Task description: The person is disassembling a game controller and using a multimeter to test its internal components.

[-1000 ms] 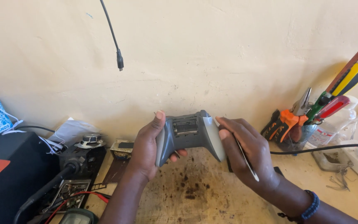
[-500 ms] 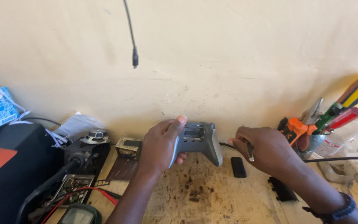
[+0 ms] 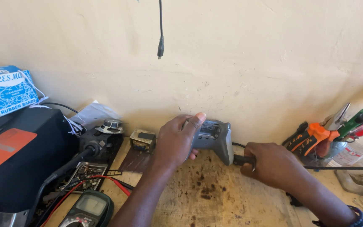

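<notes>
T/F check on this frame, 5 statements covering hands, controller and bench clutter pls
1. The left hand grips the grey game controller. True.
2. The right hand is empty and flat on the bench. False: it is closed around a small dark object right beside the controller's right grip.
3. A multimeter lies at the lower left of the bench. True.
4. The orange-handled pliers lie left of the controller. False: they stand in a tool holder at the far right.
5. A cable end hangs down in front of the wall above the controller. True.
</notes>
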